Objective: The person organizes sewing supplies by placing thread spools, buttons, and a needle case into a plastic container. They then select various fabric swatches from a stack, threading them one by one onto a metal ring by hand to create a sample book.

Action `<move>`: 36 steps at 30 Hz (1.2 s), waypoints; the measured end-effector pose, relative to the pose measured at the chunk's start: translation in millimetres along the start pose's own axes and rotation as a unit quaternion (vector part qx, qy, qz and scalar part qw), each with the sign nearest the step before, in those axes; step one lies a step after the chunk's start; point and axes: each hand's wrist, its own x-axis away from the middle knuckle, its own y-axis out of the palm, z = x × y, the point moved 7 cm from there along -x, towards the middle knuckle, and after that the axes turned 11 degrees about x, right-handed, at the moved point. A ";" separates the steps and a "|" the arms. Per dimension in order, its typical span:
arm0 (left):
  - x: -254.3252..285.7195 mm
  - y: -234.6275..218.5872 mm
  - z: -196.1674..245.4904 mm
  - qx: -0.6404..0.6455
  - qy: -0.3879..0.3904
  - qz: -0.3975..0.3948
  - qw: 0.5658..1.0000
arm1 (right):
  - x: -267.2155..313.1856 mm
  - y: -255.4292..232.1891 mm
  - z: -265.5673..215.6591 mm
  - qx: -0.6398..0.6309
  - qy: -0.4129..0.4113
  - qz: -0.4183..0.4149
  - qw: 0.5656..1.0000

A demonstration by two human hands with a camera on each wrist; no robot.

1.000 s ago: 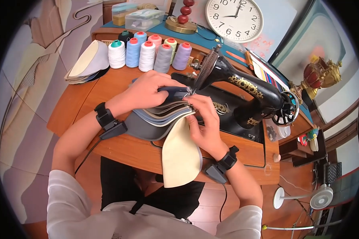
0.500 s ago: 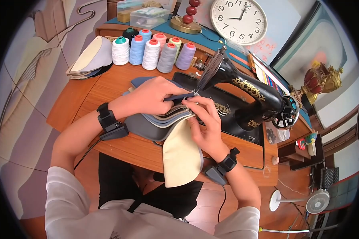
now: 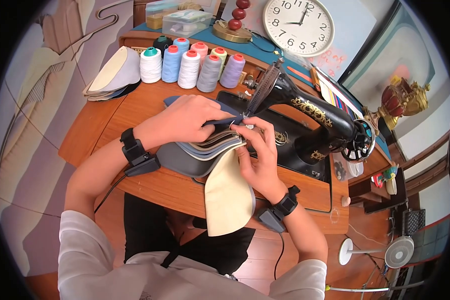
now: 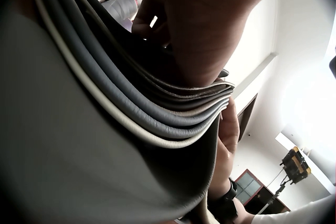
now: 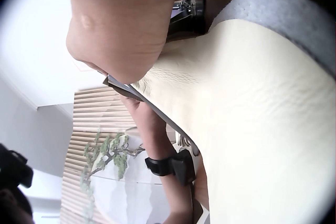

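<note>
A stack of curved leather-like pieces [image 3: 205,150] in grey, blue and brown lies before the needle of a black sewing machine [image 3: 310,107]. My left hand [image 3: 187,120] pinches a dark blue piece [image 3: 225,121] with its edge at the presser foot. My right hand [image 3: 257,155] pinches the stack's right ends, from which a cream piece [image 3: 230,200] hangs over the table edge. In the left wrist view the layered edges [image 4: 157,124] bend in a curve. Cream material [image 5: 252,108] fills much of the right wrist view; the fingertips there are hidden.
Several thread cones [image 3: 190,70] stand behind the left hand, beside another pile of pieces [image 3: 115,75] on the wooden table [image 3: 95,125]. At the back are clear plastic boxes [image 3: 187,22], a lamp base [image 3: 232,32] and a clock [image 3: 299,25]. A fan [image 3: 399,251] stands at right.
Over the last second my left hand flattened over the dark blue piece and brought it lower at the needle. Since half a second ago both hands have shifted only slightly, still gripping the pieces.
</note>
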 end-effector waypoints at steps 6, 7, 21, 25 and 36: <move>-1.6 -6.4 5.9 -0.030 -0.015 0.023 0.999 | -0.4 -1.2 0.0 0.006 0.002 -0.002 1.000; -2.1 -8.0 7.4 -0.003 -0.005 0.044 0.999 | 0.3 0.0 2.4 -0.005 0.010 -0.008 1.000; -2.5 0.0 -18.1 0.322 0.018 0.070 0.944 | -0.1 1.0 5.5 -0.039 0.020 -0.017 0.999; -2.5 0.0 -20.4 0.321 -0.005 0.074 0.944 | 1.1 2.5 7.5 -0.042 0.019 -0.020 0.999; -1.4 -1.8 -14.2 0.309 0.020 0.096 0.946 | 2.0 2.6 7.2 -0.035 0.014 -0.014 0.999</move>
